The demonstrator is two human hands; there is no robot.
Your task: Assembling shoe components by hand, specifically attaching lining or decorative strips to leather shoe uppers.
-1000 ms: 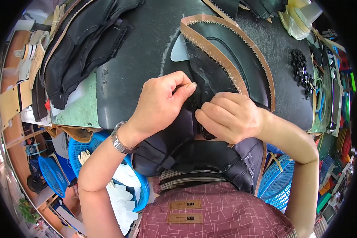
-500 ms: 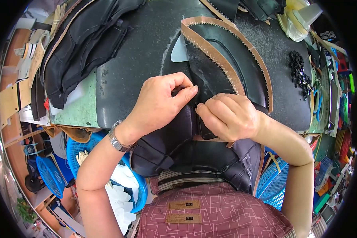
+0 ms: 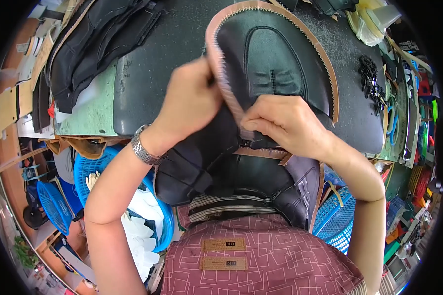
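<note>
Pinching, right hand (image 3: 288,125): thumb and fingertips drawn together on the near end of the tan zigzag-stitched trim (image 3: 212,44).
Left hand (image 3: 194,101): curled beside the trim's left run; fingertips hidden and blurred (cannot tell whether they grip).
Black leather upper (image 3: 275,54): beyond the right hand, over the dark work surface (image 3: 147,83), trim curving around its far edge.
Left wrist: metal watch (image 3: 143,146).
Far left: black leather pieces (image 3: 103,44), overlapping.
Below left forearm: blue basket (image 3: 168,216), white pieces inside.
</note>
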